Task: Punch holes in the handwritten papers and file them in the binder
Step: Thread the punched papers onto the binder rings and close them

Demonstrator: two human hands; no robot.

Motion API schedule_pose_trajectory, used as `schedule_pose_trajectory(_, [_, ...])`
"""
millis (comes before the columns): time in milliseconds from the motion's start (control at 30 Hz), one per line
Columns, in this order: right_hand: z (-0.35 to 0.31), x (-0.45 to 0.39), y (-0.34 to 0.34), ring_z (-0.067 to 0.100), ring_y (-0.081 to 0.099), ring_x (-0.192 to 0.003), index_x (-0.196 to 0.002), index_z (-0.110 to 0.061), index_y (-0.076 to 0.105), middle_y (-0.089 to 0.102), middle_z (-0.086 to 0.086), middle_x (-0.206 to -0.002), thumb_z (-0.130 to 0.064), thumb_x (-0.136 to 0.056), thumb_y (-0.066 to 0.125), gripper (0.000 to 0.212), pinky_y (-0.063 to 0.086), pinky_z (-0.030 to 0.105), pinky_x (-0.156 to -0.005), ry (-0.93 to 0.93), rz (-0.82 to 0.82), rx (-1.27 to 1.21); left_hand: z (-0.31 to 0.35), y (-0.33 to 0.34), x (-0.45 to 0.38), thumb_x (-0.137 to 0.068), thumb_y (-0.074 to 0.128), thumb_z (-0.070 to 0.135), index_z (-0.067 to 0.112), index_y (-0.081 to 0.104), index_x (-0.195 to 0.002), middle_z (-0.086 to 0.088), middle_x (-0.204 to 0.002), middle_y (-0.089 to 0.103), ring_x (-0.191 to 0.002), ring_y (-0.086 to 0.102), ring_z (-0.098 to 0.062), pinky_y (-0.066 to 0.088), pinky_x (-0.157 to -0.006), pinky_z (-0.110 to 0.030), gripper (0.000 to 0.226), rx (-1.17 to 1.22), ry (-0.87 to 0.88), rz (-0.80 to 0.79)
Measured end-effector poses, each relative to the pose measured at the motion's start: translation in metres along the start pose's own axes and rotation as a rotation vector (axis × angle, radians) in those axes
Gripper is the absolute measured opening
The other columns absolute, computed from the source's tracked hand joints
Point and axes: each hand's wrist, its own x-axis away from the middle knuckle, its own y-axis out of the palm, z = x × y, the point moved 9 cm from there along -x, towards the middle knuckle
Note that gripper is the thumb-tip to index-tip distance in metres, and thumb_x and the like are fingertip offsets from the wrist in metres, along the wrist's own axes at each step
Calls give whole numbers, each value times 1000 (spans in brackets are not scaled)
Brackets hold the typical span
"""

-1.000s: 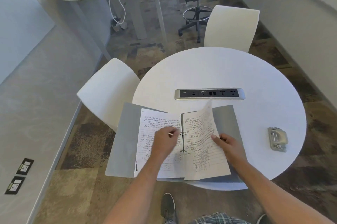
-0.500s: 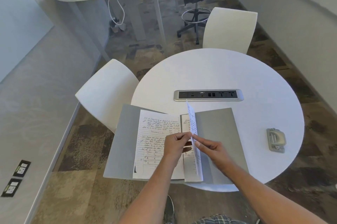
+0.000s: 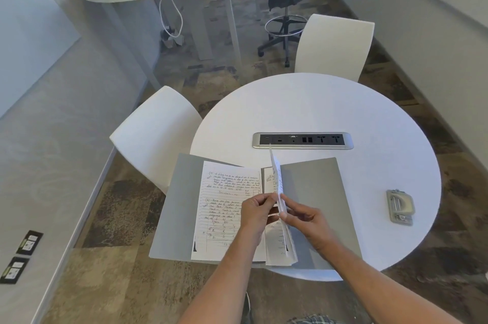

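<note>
A grey binder [image 3: 314, 189] lies open at the near edge of the round white table [image 3: 317, 112]. A handwritten page [image 3: 224, 207] lies flat on its left half. Another handwritten sheet [image 3: 279, 191] stands almost upright on edge over the binder's spine. My left hand [image 3: 257, 214] and my right hand [image 3: 303, 218] both pinch this sheet near its middle, at the rings. The rings are mostly hidden by my fingers. A grey hole punch [image 3: 400, 207] rests on the table to the right, apart from both hands.
A silver power-socket strip [image 3: 302, 140] is set into the table beyond the binder. Two white chairs stand at the table, one at the left [image 3: 155, 136] and one at the far side [image 3: 334, 46]. A second white table and a black office chair stand further back.
The right-hand sheet has swung up from lying flat to standing on edge over the spine. My right hand moved left to meet my left hand at the rings.
</note>
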Motion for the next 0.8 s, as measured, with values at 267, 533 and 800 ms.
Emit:
schedule_pose_trajectory(267, [10, 0, -26, 17, 79, -94, -118, -28, 71, 81, -7, -104, -26, -91, 78, 28, 64, 52, -86, 125, 191, 235, 44, -34, -1, -95, 66, 25, 22, 72, -83, 11, -79, 72, -72, 65, -2, 46, -59, -11, 14, -581, 258, 249])
schedule_pose_trajectory(533, [29, 5, -76, 24, 80, -80, -93, -18, 79, 82, 4, -89, -33, -93, 78, 15, 64, 47, -79, 201, 383, 135, 93, -149, 1, -103, 54, 16, 13, 60, -88, 0, -79, 65, -64, 54, -9, 35, -51, -22, 16, -942, 322, 622])
schedule_pose_trajectory(800, [30, 9, -89, 30, 80, -78, -92, -8, 81, 82, 12, -88, -19, -92, 79, 11, 63, 31, -59, 203, 407, 7, 77, -181, -6, -96, 54, 2, 14, 52, -114, -8, -99, 59, -72, 56, -22, 42, -52, -32, 22, -1235, 263, 643])
